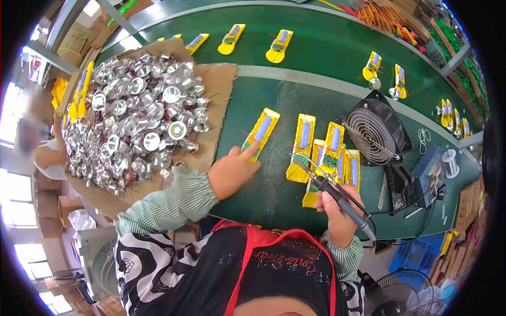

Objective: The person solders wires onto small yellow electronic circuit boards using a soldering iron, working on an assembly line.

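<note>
My left hand (234, 169) is closed around the lower end of a yellow plastic housing (270, 117), which carries a blue cylindrical battery and a green circuit board. Thin wires stick out from its sides. In my right hand (341, 213) is a soldering iron (337, 193) with a dark handle and a black cable, gripped like a pen and pointing up and to the left. Its tip end passes over a group of similar yellow housings (304, 122), some overlapping, and I cannot tell whether it touches any. A curved metal tube (312, 159) runs alongside the iron.
Silver reflector lamp heads (153, 141) lie heaped on cardboard (217, 95) at left. A black fan with a wire guard (371, 131) and a blue box with a solder spool (449, 162) stand at right. More housings (279, 46) lie on the far green belt (321, 50). Another person's arm (50, 155) shows far left.
</note>
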The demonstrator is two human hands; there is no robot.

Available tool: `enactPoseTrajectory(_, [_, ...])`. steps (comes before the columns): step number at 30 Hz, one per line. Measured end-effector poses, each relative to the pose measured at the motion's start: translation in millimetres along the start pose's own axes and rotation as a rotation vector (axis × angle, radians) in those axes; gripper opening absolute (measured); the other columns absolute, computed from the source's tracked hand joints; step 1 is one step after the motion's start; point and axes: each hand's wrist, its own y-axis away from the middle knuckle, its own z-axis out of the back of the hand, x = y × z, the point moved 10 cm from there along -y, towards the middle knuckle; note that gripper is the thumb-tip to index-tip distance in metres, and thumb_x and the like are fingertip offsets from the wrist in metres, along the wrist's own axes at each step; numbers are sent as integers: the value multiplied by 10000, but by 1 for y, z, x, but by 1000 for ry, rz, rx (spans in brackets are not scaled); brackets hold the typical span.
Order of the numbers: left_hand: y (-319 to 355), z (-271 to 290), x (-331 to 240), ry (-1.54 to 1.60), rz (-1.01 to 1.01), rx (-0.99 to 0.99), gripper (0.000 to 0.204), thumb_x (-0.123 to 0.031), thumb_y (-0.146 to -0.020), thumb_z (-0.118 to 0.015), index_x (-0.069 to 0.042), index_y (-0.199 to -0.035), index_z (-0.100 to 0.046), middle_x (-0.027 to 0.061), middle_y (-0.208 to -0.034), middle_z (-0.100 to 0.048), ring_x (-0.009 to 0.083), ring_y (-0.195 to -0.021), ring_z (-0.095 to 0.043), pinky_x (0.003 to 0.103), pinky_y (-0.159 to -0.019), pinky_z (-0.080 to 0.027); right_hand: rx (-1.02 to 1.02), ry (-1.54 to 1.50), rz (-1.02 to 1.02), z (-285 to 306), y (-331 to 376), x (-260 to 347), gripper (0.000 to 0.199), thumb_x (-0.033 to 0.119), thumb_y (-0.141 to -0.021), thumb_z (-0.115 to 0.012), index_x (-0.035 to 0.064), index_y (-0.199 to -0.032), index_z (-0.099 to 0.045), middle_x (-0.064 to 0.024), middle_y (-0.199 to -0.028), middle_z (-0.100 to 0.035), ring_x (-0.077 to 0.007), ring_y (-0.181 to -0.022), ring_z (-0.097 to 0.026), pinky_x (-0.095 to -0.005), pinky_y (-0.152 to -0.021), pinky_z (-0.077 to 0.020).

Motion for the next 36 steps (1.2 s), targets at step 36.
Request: enactPoseTrajectory(36, [57,17,128,973,287,-379,167,-154,-832,-641,1,-824,-578,90,-986,-639,121,-823,-598,259,-735,-470,188,-64,-96,-51,6,-20,204,10,-802,-622,-65,-974,-539,-113,-780,-651,-136,-630,-632,-240,-579,-509])
